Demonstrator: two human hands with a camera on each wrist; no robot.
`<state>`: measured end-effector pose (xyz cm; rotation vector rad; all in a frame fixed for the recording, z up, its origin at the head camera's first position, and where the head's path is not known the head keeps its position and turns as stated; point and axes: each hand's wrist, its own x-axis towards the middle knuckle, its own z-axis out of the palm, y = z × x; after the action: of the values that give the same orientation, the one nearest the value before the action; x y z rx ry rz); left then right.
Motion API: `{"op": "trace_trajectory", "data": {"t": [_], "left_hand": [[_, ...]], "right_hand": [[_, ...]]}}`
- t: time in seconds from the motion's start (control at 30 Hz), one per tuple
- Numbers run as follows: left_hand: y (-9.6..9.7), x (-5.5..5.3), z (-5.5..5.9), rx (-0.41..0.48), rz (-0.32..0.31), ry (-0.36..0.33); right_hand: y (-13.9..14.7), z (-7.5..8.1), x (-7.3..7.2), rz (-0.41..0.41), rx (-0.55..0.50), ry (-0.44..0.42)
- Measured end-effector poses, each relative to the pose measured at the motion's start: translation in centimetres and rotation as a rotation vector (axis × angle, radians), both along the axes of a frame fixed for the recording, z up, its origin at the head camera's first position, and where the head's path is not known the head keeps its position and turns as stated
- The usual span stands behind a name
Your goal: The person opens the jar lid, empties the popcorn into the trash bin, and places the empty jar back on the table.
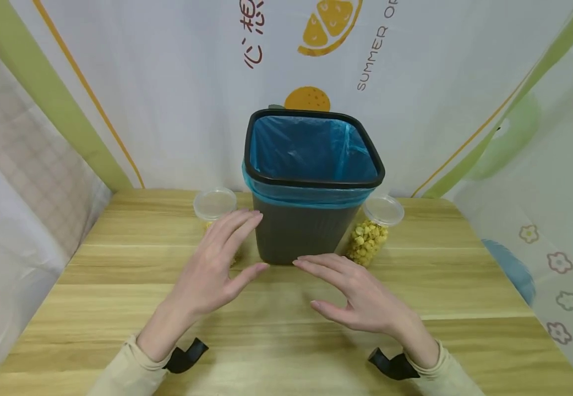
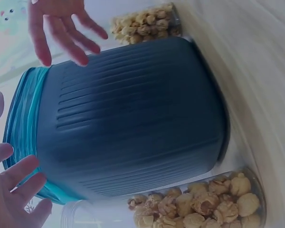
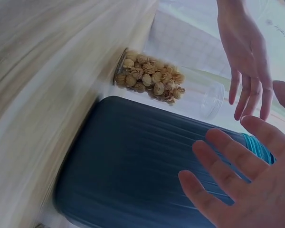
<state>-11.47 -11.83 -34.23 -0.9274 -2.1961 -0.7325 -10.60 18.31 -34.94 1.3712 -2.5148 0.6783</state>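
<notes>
A dark grey trash bin [image 1: 306, 231] stands upright at the back of the table, lined with a blue plastic bag [image 1: 291, 144] that folds over under its black rim. My left hand [image 1: 214, 269] hovers in front of the bin's left side, fingers extended and thumb apart, holding nothing. Opposite it, my right hand [image 1: 358, 291] reaches in from the right with straight, spread fingers and an empty palm. Beside the bin on the left is a clear lidded jar [image 1: 215, 203] of popcorn, partly hidden by my left hand. Another popcorn jar [image 1: 369, 236] leans into view on the right.
The wooden table [image 1: 276, 341] carries the bin and both jars. A white curtain [image 1: 182, 110] with printed fruit and lettering hangs right behind the bin, and patterned cloth [image 1: 539, 236] drapes along the right side. Black straps [image 1: 187, 356] are on both wrists.
</notes>
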Motion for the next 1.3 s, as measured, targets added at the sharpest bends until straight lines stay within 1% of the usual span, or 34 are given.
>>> {"op": "trace_trajectory", "data": {"t": [0.13,0.23,0.5,0.57,0.8,0.9,1.07,1.2,1.3], "left_hand": [[0.2,-0.3,-0.1,0.061,0.031,0.018],[0.1,-0.5,-0.2,0.091,0.053,0.03],[-0.1,-1.1,-0.4,0.171,0.054,0.081],[-0.3,-1.3,-0.4,0.186,0.058,0.079],[-1.6,-1.8,-0.3,0.217,0.12,0.049],[-2.0,-2.0,-0.4,0.234,0.135,0.04],[-2.5,-2.3,-0.6,0.246,0.164,-0.007],[-3.0,-2.6,-0.8,0.255,0.198,-0.083],[-3.3,-2.9,-1.0,0.259,0.23,-0.157]], "right_hand": [[0.0,-0.1,0.0,0.003,-0.026,-0.001],[0.1,-0.2,-0.1,0.012,-0.039,0.001],[0.1,-0.4,-0.1,-0.008,-0.039,-0.039],[0.1,-0.4,-0.1,-0.006,-0.045,-0.046],[0.3,-0.1,-0.3,0.009,-0.078,-0.043],[0.4,0.1,-0.3,0.011,-0.092,-0.039],[0.4,0.2,-0.2,0.007,-0.071,-0.051],[0.5,0.2,-0.2,0.0,-0.073,-0.049],[0.6,0.2,-0.2,-0.007,-0.079,-0.045]]}}
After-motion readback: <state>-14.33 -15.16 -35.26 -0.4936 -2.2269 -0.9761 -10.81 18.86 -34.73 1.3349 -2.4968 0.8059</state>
